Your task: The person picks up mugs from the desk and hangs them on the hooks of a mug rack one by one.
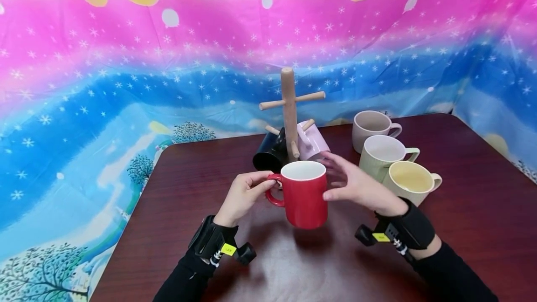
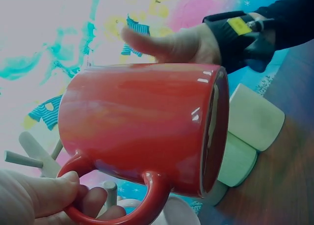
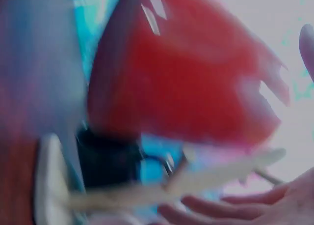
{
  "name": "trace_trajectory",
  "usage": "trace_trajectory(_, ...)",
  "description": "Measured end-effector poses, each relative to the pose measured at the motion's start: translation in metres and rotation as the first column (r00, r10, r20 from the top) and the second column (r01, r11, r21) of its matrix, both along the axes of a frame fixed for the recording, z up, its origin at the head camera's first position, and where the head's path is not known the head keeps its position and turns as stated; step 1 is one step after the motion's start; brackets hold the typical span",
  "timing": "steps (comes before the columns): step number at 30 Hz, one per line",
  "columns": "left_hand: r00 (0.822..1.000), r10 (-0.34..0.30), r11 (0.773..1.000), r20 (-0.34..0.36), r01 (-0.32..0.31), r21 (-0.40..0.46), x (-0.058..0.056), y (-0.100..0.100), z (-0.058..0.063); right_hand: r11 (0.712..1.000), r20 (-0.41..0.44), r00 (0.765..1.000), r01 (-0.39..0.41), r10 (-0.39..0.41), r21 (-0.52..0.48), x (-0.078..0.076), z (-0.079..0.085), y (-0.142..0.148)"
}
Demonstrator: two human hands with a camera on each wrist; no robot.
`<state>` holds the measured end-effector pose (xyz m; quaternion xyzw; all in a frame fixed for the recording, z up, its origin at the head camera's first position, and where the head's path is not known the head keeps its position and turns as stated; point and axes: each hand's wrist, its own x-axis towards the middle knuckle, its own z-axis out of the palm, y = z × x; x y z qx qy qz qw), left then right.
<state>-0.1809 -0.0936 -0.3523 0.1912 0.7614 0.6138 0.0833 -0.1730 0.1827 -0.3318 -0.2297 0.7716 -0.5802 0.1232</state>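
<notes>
A red mug [image 1: 306, 202] is held in the air above a dark wooden table [image 1: 176, 213]. It is upright, its long axis close to vertical, with the mouth up, the white interior showing and the handle pointing to 9 o'clock. The person's left hand [image 1: 243, 195] pinches that handle between thumb and fingers. The right hand [image 1: 358, 184], at the mug's 3 o'clock side, has its fingers and thumb spread apart; whether the thumb touches the mug, I cannot tell.

At 12 o'clock, behind the mug, stands a wooden mug stand [image 1: 289, 118]. On its left hangs a black mug [image 1: 267, 152], tilted, mouth towards 7 o'clock; on its right hangs a tilted pale pink mug [image 1: 317, 144].

Three mugs stand upright on the right, handles towards 3 o'clock: a greyish mug [image 1: 364, 135] between 1 and 2 o'clock, a pale green mug [image 1: 372, 164] at 2, and a yellow-lined mug [image 1: 409, 183] near 3.
</notes>
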Motion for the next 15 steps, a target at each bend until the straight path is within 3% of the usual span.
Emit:
trace_trajectory(8, 1.0, 0.024, 1.0, -0.004, -0.024, 0.007, 0.0, 0.001, 0.0, 0.99, 0.077, 0.99, 0.12, -0.114, -0.08, 0.009, -0.013, -0.027)
trace_trajectory(15, 1.0, 0.03, 0.999, 0.005, -0.03, -0.014, 0.004, 0.005, -0.001, 0.98, 0.056, 0.988, 0.153, -0.147, -0.125, 0.011, -0.022, -0.04)
